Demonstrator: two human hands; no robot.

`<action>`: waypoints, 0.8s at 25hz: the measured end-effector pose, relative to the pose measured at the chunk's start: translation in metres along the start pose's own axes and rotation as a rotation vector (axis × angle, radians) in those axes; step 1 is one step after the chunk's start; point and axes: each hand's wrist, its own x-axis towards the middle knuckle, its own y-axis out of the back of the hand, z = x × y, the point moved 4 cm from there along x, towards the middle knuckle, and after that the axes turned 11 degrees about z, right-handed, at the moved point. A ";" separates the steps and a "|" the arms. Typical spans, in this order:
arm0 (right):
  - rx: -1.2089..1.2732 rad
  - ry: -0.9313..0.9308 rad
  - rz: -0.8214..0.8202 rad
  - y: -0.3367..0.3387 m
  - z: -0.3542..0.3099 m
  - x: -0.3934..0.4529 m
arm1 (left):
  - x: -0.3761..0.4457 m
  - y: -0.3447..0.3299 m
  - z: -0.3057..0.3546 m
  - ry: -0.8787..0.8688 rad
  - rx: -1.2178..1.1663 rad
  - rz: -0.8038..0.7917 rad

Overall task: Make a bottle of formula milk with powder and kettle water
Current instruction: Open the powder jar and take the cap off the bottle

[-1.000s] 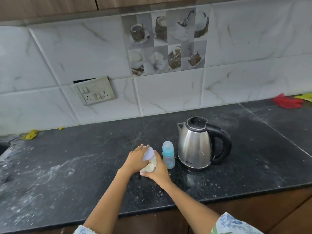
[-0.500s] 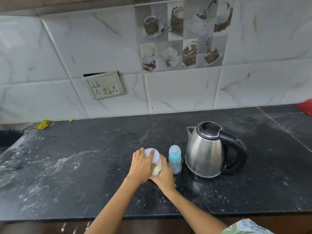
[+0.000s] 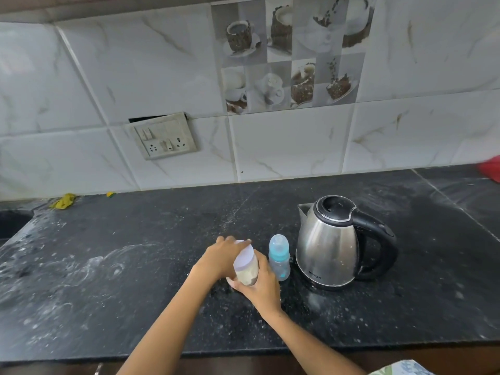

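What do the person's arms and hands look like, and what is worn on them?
Both forearms are bare from the elbow down. The left hand and the right hand show no gloves, rings, watch or bracelets. At the bottom right edge, a short light sleeve with a blue and green floral print shows on the right arm.

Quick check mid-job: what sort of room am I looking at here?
A home kitchen, most likely: a dark stone counter against a tiled wall, an electric kettle beside a baby bottle, and a wall socket panel.
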 end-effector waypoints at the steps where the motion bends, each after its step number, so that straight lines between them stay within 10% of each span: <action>1: -0.008 0.000 0.001 0.001 0.001 0.000 | 0.001 0.006 -0.003 0.086 0.038 0.037; 10: -0.012 0.018 0.006 0.006 -0.008 -0.001 | 0.005 0.012 0.008 -0.036 -0.098 0.054; 15: -0.064 0.005 -0.038 0.004 -0.002 0.000 | -0.006 0.010 0.016 0.176 -0.060 0.363; 20: -0.019 -0.009 -0.061 0.001 0.000 -0.001 | -0.063 0.001 0.007 0.248 -0.651 0.738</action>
